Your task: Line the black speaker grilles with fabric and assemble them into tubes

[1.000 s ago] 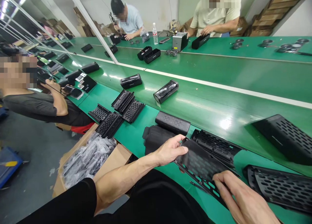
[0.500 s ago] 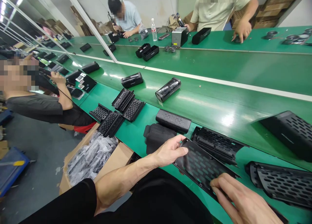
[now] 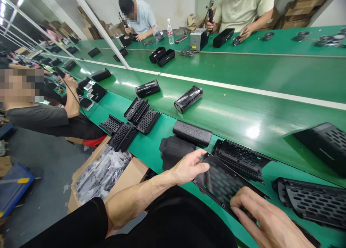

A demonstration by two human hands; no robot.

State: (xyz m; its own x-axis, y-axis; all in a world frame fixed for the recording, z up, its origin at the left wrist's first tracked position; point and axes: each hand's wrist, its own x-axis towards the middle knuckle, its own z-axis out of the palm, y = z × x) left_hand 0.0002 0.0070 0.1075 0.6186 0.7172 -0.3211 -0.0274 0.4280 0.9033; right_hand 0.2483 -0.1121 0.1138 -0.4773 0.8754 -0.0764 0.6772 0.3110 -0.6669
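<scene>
A black slotted speaker grille is tilted in front of me over the green bench, its inner face covered with a thin dark mesh. My left hand grips its left end, thumb on top and fingers at the edge. My right hand has its fingers bunched against the grille's right end, the fingertips on the mesh. Just behind lies a stack of similar grilles. Left of it are a pile of dark mesh sheets and a closed black speaker housing. More grilles lie to my right.
Stacked grilles stand on the bench to the left, above a carton holding plastic-wrapped parts. Black speakers sit on the green belt, another at right. Co-workers sit across and at left; a bottle stands opposite.
My right hand has shifted slightly up and left on the grille; my left hand keeps its hold. Speakers on the belt have moved a little right. The co-worker opposite has raised a tool.
</scene>
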